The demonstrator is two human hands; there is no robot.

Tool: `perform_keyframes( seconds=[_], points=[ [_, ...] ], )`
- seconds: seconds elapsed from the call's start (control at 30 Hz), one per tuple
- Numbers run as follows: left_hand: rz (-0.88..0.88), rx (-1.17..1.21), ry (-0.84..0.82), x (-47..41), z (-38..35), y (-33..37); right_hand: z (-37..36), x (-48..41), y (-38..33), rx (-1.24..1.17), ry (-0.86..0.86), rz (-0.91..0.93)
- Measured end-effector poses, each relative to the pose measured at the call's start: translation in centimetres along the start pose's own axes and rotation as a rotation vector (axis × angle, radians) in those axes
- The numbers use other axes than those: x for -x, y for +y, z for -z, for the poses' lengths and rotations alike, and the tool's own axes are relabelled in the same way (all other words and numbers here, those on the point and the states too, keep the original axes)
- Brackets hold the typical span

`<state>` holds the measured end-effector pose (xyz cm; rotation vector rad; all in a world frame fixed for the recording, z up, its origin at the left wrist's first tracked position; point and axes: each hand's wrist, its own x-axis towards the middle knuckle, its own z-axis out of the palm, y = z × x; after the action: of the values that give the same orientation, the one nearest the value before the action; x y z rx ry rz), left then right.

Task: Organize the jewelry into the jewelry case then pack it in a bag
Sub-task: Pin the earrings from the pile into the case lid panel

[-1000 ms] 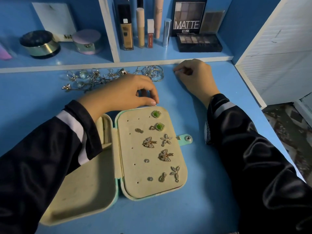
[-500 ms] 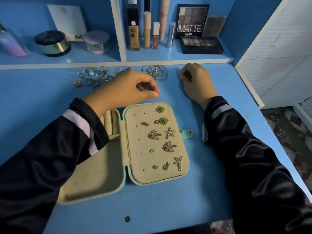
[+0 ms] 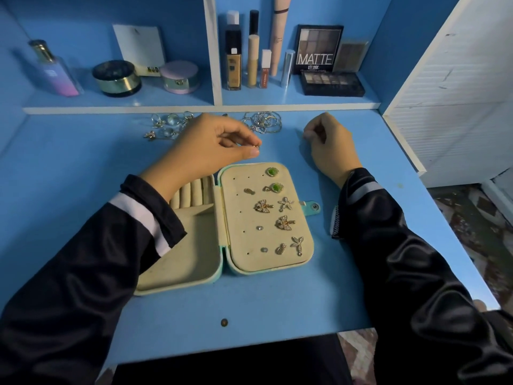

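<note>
Pretty dim overall, and you've got a cold blue cast on everything. Light seems to come from above: your satin sleeves (image 3: 416, 259) catch pale streaks of sheen, and shadows on the desk (image 3: 83, 162) stay soft and faint. The centre's sharp, but the earring (image 3: 255, 147) your left hand (image 3: 211, 145) pinches is just a speck. The far-left bottle (image 3: 52, 70) smears, and the white panel (image 3: 458, 93) on the right leans hard from the wide lens.
</note>
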<state>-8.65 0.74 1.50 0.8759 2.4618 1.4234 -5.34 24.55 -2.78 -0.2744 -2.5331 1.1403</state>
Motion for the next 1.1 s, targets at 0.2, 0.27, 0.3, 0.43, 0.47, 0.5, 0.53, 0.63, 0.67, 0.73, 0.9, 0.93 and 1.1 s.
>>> perform_keyframes(
  seconds=[0.2,0.27,0.3,0.43,0.47,0.5,0.53,0.63,0.67,0.73,0.9,0.93,1.1],
  points=[
    [-0.003,0.016,0.022,1.4,-0.3,0.2,0.8,3.5,-1.3,-0.260,-0.049,-0.014],
    [0.011,0.029,0.013,1.8,-0.4,0.3,0.9,4.6,-1.9,-0.366,-0.096,-0.010],
    [0.015,0.043,0.005,2.1,-0.4,0.4,1.0,5.2,-2.1,-0.402,-0.117,-0.005],
    [0.029,0.106,-0.010,3.0,-0.7,0.5,0.9,6.4,-2.5,-0.475,-0.167,-0.001],
    [0.029,0.105,-0.010,3.1,-0.7,0.4,0.9,6.6,-2.5,-0.477,-0.168,0.001],
    [0.025,0.095,-0.014,3.3,-0.7,0.4,0.9,6.7,-2.6,-0.470,-0.167,0.004],
    [0.019,0.086,-0.022,3.3,-0.7,0.3,1.0,6.8,-2.7,-0.459,-0.163,0.006],
    [0.003,0.107,-0.037,3.5,-0.8,0.4,0.9,6.9,-2.7,-0.402,-0.143,0.015],
    [0.002,0.128,-0.034,3.5,-0.9,0.5,0.8,6.9,-2.7,-0.383,-0.139,0.017],
    [-0.001,0.165,-0.026,3.6,-0.9,0.7,0.7,6.9,-2.7,-0.363,-0.132,0.016],
    [-0.027,0.209,-0.013,3.6,-0.9,0.5,0.6,6.6,-2.3,-0.316,-0.134,0.022],
    [-0.027,0.216,-0.010,3.6,-1.0,0.4,0.5,6.6,-2.2,-0.314,-0.139,0.024],
    [-0.009,0.182,-0.003,3.5,-1.0,0.0,0.3,6.6,-2.3,-0.327,-0.144,0.035]
  ],
)
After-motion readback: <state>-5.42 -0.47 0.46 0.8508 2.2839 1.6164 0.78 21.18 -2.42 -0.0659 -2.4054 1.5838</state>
